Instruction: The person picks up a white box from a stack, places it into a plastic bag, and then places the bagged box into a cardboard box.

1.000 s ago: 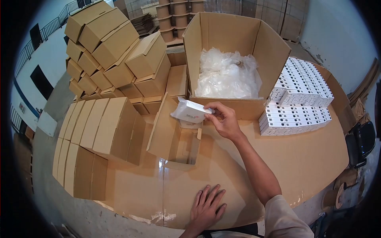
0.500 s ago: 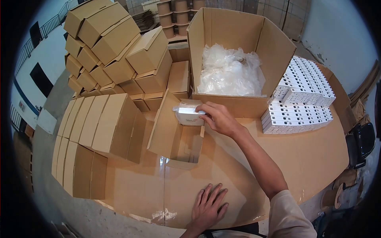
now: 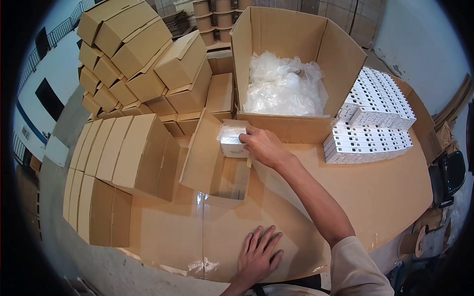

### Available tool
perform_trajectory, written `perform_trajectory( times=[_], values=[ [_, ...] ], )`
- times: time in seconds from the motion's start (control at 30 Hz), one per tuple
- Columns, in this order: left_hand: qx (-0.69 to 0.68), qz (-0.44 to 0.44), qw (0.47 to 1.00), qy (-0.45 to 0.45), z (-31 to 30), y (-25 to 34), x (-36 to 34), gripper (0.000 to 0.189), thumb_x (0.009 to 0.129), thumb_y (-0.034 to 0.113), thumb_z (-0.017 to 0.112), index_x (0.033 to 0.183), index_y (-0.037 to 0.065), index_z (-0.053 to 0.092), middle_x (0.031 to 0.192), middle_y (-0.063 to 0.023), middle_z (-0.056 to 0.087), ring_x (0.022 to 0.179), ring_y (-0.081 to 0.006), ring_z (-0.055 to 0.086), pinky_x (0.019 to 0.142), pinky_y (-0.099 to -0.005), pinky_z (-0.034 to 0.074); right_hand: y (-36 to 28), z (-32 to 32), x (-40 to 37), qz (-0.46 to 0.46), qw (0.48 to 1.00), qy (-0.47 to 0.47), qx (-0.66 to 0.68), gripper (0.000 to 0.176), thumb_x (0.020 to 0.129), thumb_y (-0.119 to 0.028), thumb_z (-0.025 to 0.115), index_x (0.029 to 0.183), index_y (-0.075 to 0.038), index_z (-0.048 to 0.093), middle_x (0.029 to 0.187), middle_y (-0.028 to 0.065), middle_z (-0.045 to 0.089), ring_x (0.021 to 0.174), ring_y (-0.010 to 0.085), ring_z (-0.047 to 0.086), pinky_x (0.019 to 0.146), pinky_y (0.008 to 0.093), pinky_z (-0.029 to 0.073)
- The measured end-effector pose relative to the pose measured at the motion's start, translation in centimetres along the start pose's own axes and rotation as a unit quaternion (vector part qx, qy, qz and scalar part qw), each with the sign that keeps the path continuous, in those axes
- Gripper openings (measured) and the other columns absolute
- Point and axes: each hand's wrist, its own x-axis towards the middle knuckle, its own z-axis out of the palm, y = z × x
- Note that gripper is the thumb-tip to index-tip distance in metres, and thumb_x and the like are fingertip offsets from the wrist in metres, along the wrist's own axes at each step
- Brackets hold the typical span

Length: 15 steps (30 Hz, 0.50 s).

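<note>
Near the middle of the table stands an open cardboard box [image 3: 201,167], its lid flap raised on the left side. At its far end is a small white box [image 3: 234,150] in clear plastic wrap. My right hand [image 3: 264,146] reaches over from the right, its fingers closed on the right side of this white box. Part of the white box is hidden by those fingers. Brown cardboard shows in the near part of the open box. My left hand [image 3: 260,253] lies flat on the cardboard-covered table [image 3: 168,232], fingers spread, holding nothing.
A large open carton [image 3: 286,129] with crumpled clear plastic bags [image 3: 284,89] stands at the back. Stacked white boxes [image 3: 368,143] sit on the right. Closed brown boxes [image 3: 143,153] line the left, with more piled behind [image 3: 136,54].
My right hand has moved slightly left and the white box has tilted, now showing more of its plastic-covered top. My left hand has stayed flat on the table.
</note>
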Motion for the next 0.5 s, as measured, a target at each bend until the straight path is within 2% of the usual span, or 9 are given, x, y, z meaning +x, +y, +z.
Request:
perform_trajectory(
  times=[0.3,0.4,0.5],
  values=[
    [-0.002,-0.009,1.0,-0.002,0.0,0.4,0.0,0.053,0.095,0.038,0.066,0.144,0.019,0.057,0.156,-0.0067,0.046,0.146,-0.035,0.037,0.122,-0.0527,0.026,-1.2,0.3,0.3,0.031,0.999,0.005,-0.042,0.012,0.084,-0.002,0.061,0.088,0.002,0.072,0.111,0.0222,0.066,0.096,0.0403,0.071,0.081,0.049,0.06],
    [0.003,-0.007,1.0,-0.001,-0.1,0.6,0.4,0.053,0.096,0.038,0.065,0.144,0.019,0.056,0.157,-0.0066,0.045,0.147,-0.0349,0.036,0.122,-0.053,0.025,-1.4,0.3,0.5,0.054,0.998,-0.014,-0.037,0.013,0.084,-0.001,0.061,0.089,0.004,0.072,0.116,0.0232,0.065,0.098,0.0404,0.071,0.082,0.049,0.06],
    [0.019,0.0,1.0,0.006,0.2,0.7,1.2,0.053,0.096,0.038,0.065,0.144,0.019,0.055,0.157,-0.0067,0.044,0.147,-0.0355,0.035,0.122,-0.0535,0.025,-0.9,0.5,0.6,0.081,0.996,-0.037,-0.026,0.017,0.09,-0.007,0.062,0.102,-0.002,0.073,0.121,0.0197,0.059,0.107,0.0406,0.066,0.089,0.0514,0.055]
  ],
)
